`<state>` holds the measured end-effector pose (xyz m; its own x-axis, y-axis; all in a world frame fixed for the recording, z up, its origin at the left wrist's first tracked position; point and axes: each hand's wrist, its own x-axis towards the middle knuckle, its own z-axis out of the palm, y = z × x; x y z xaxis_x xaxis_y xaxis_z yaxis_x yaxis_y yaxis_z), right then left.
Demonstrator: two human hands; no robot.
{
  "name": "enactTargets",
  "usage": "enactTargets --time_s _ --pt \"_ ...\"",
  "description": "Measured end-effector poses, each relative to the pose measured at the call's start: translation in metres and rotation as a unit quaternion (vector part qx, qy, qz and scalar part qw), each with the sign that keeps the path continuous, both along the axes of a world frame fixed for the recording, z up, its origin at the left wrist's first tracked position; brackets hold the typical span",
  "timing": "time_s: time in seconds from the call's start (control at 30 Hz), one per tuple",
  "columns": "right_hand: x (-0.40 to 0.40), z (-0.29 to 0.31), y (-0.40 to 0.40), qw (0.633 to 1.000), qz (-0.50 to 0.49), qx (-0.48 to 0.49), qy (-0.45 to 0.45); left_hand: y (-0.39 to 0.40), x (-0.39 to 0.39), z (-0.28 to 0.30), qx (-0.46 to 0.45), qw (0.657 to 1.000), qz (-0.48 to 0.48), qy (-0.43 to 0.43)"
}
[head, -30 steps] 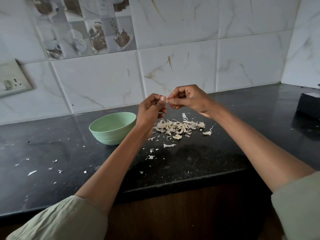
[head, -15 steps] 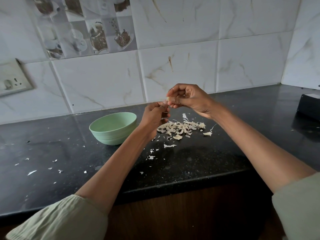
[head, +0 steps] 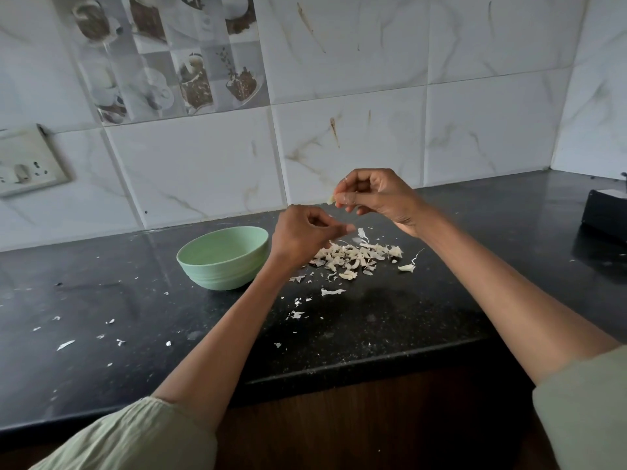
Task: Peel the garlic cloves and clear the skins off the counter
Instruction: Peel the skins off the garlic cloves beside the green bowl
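Observation:
My right hand (head: 380, 198) is raised over the counter and pinches a small pale garlic clove (head: 330, 199) at its fingertips. My left hand (head: 305, 234) hangs lower and to the left, apart from the clove, thumb pressed to curled fingers; a pale fleck of garlic skin seems to be pinched there. Below both hands a heap of peeled garlic skins (head: 353, 257) lies on the black counter (head: 390, 320). A light green bowl (head: 190, 257) stands left of the heap, beside my left wrist; its inside looks empty from here.
Small skin flakes (head: 64, 345) are scattered across the counter's left and front parts. A black box (head: 607, 215) sits at the far right. A wall socket (head: 23, 171) is on the tiled wall at left. The counter's front edge runs just ahead of my elbows.
My hands were joined at the clove a second ago. The left hand has since pulled down and away, while the right hand stays raised with the clove.

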<state>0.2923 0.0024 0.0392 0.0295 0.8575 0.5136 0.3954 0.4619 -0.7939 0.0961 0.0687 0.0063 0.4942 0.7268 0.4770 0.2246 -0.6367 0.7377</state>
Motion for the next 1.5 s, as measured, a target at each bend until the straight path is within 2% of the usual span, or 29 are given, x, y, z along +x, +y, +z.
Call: enactTargets --time_s 0.13,0.23,0.4,0.63,0.8,1.03,1.17,1.27,1.43,1.5 --pt "0.000 -0.001 0.002 1.000 -0.011 0.009 0.000 0.000 0.002 -0.001 0.030 1.000 0.004 0.005" --pt "0.002 -0.002 0.005 1.000 -0.012 0.001 0.001 -0.001 0.002 0.000 0.039 0.999 0.001 -0.031" --pt "0.002 -0.004 0.007 0.999 -0.041 0.000 0.010 -0.003 0.000 0.007 -0.030 0.990 -0.042 -0.135" --pt "-0.002 -0.005 0.006 0.999 -0.029 0.023 -0.012 0.003 -0.001 0.005 -0.085 0.980 -0.052 -0.172" --pt "-0.001 -0.006 0.007 0.998 -0.026 0.021 -0.044 0.008 -0.002 0.003 -0.087 0.983 -0.031 -0.161" --pt "0.000 -0.007 0.008 0.999 0.015 -0.029 0.016 0.003 -0.001 0.005 -0.092 0.980 -0.065 -0.162" --pt "0.001 -0.006 0.007 0.999 0.028 -0.026 0.003 0.005 0.000 0.004 -0.098 0.981 -0.065 -0.157" --pt "0.001 -0.006 0.008 0.999 0.023 -0.029 0.012 0.006 0.000 0.003 -0.095 0.986 -0.050 -0.130" --pt "0.003 -0.006 0.009 0.999 -0.009 -0.029 0.027 0.004 0.003 -0.001 -0.041 0.998 -0.026 -0.043" --pt "0.002 -0.007 0.008 0.999 -0.030 -0.023 0.013 0.002 0.003 0.000 -0.048 0.997 -0.028 -0.047"
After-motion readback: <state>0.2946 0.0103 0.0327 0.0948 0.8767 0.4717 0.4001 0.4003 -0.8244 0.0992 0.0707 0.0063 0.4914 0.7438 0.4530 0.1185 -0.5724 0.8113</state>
